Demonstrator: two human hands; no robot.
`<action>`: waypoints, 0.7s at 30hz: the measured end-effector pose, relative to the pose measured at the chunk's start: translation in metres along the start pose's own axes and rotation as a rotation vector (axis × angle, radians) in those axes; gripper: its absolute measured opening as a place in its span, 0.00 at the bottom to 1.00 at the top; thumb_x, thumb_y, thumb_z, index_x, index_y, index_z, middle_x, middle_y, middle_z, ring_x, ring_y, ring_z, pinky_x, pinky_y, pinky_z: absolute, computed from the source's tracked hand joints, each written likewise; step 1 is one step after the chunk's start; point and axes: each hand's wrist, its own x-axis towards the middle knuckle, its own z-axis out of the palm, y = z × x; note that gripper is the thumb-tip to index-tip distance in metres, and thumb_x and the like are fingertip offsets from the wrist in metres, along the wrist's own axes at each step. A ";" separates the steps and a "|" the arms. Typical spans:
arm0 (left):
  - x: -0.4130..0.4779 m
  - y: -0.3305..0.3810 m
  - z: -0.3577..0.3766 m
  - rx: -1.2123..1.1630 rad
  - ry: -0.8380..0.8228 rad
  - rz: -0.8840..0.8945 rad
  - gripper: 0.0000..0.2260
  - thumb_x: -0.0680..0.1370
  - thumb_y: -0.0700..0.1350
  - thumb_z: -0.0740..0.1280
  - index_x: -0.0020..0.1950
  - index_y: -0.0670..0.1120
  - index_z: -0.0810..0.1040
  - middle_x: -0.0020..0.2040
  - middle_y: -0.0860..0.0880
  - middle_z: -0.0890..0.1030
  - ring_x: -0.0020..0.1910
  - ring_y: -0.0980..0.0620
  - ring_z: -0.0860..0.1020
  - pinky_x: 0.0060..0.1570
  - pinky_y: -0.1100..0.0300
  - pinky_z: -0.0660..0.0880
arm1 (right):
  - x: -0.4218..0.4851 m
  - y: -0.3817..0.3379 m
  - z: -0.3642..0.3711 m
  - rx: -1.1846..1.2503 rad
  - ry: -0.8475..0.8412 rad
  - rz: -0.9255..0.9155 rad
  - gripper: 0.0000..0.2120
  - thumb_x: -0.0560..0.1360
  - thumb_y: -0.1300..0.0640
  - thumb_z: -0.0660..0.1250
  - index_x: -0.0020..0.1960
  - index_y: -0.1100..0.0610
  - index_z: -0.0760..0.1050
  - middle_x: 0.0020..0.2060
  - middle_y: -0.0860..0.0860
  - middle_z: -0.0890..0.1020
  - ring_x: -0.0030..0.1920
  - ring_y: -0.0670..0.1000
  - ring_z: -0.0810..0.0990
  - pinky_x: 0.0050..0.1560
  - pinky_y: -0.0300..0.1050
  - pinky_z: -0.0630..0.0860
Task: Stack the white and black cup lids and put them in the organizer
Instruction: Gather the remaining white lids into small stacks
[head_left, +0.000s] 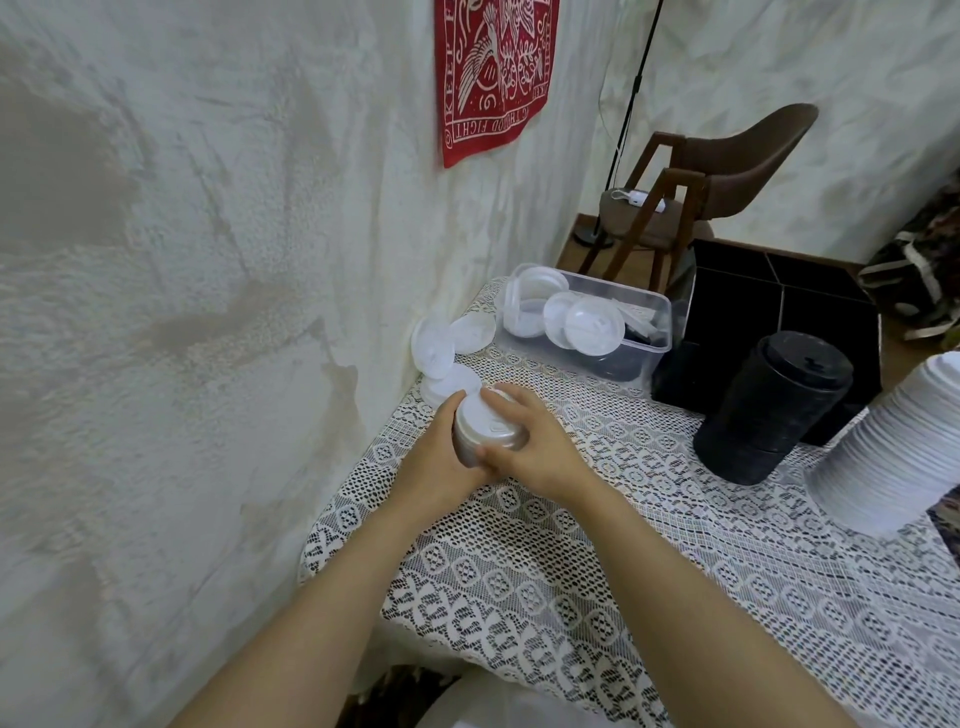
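Lace-covered table (623, 545) by a white wall (208, 260), left hand (435, 449) and right hand (537, 447) both curled round a short stack of white lids (485, 422), loose lids (441, 353) just beyond, black organizer (779, 306) well apart at the back

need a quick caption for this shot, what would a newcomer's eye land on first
The left hand and right hand grip a short stack of white plastic cup lids, close to the wall, at the left edge of the lace-covered table. Next, the tall black stack of plastic lids stands to the right, with a tall white stack of lids at the frame's right edge. Above, a red printed cloth hangs on the wall.
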 end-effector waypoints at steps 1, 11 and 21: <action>-0.001 0.000 0.000 -0.004 -0.007 0.010 0.43 0.68 0.44 0.78 0.76 0.55 0.57 0.62 0.59 0.70 0.61 0.57 0.72 0.60 0.59 0.71 | 0.000 0.000 0.000 0.018 0.000 0.007 0.32 0.72 0.59 0.74 0.74 0.55 0.68 0.71 0.47 0.64 0.68 0.45 0.63 0.69 0.37 0.62; 0.024 0.001 -0.010 -0.265 0.464 -0.145 0.21 0.79 0.39 0.63 0.72 0.42 0.65 0.69 0.46 0.71 0.68 0.50 0.70 0.65 0.57 0.67 | -0.004 0.014 0.011 0.114 0.067 -0.034 0.28 0.73 0.58 0.74 0.70 0.46 0.70 0.72 0.46 0.63 0.71 0.45 0.63 0.73 0.40 0.61; 0.090 0.006 -0.002 -0.060 0.599 -0.250 0.17 0.75 0.45 0.69 0.59 0.35 0.76 0.55 0.38 0.81 0.53 0.39 0.80 0.52 0.48 0.77 | -0.002 0.025 0.020 0.105 0.117 -0.082 0.29 0.67 0.45 0.70 0.68 0.41 0.70 0.73 0.45 0.64 0.72 0.45 0.63 0.72 0.38 0.61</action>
